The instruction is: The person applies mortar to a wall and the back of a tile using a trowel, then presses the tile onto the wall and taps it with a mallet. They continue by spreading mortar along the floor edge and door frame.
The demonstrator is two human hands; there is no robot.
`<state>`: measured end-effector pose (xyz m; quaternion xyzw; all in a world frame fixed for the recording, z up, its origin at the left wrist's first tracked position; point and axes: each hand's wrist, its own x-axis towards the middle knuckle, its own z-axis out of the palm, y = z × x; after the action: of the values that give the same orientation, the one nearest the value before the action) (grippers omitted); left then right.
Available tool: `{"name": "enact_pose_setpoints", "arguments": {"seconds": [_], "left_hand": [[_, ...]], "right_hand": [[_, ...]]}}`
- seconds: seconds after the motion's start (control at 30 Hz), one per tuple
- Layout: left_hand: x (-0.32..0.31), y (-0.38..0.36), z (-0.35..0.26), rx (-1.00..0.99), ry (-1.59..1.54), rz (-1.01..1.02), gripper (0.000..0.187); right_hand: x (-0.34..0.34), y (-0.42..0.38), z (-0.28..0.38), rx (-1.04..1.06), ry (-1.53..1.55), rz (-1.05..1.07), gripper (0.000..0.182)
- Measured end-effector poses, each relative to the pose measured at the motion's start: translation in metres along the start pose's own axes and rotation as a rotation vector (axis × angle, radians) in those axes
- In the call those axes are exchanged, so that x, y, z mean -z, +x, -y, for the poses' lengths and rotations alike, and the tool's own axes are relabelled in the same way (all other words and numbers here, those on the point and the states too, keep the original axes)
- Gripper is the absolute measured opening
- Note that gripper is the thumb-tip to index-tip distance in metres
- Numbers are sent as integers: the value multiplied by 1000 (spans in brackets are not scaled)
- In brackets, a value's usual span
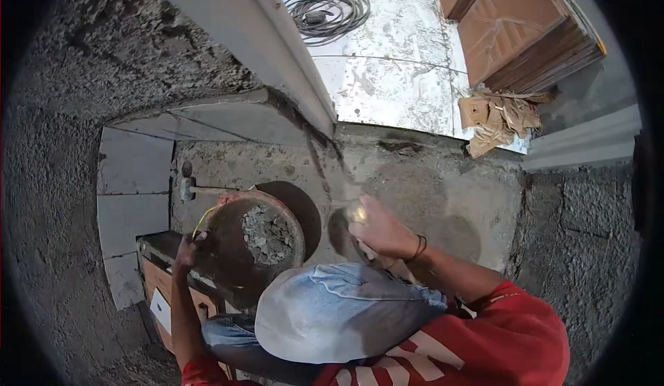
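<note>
My left hand is closed at the left edge of a round, dirty basin, by a thin yellow handle. The basin is tilted and holds grey rubble gathered on its right side. My right hand is low over the dusty floor, its fingers wrapped round something with a yellowish end near the thumb. Blur and the fingers hide what that thing is. A hammer lies behind the basin, its handle running towards the rim.
Raw concrete floor lies ahead, bounded by rough walls and white tiles. Past the door frame are coiled cable, stacked brown boxes and torn cardboard. A brown box stands at my left.
</note>
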<state>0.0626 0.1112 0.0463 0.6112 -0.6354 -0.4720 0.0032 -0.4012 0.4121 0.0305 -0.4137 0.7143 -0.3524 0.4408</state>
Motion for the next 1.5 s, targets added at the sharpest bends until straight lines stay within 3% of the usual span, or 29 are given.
{"name": "enact_pose_setpoints", "arguments": {"seconds": [0.07,0.17,0.23,0.33,0.43,0.53,0.63,0.7,0.83,0.9,1.07,1.17,1.37,1.43,1.5], "left_hand": [[4,3,5,-7,72,54,45],[1,13,5,-5,92,-22,49],[2,12,9,2,92,-72,50],[-1,5,-7,52,117,-27,52],[0,6,0,17,147,-39,55],[4,18,19,12,134,-58,52],[0,5,0,-22,93,-32,48],[-2,4,-6,58,31,-18,42],[0,11,2,18,-9,14,40],[0,8,-1,-62,-36,59,39],[-1,3,-8,22,89,-3,42],[6,22,25,7,98,-2,44],[-4,2,-10,27,73,-32,46],[1,13,4,21,76,-9,45],[1,9,0,24,75,10,44]], "right_hand": [[-17,-8,-26,80,-50,-68,71],[-29,21,-47,36,-113,-112,61],[-39,38,-65,377,-48,-223,49],[-42,62,-53,508,-75,-365,39],[-37,79,-43,356,32,-268,38],[-38,95,-50,421,-41,-334,38],[-50,108,-51,546,-104,-428,39],[-51,107,-54,545,-76,-381,40],[-39,85,-70,467,-142,-223,41],[-36,76,-79,502,-80,-230,41],[-27,93,-56,473,15,-272,41],[-27,111,-43,494,-72,-368,39],[-19,91,-50,516,-15,-278,34],[-15,82,-58,401,-35,-140,33],[-16,87,-54,442,-13,-202,33]]}}
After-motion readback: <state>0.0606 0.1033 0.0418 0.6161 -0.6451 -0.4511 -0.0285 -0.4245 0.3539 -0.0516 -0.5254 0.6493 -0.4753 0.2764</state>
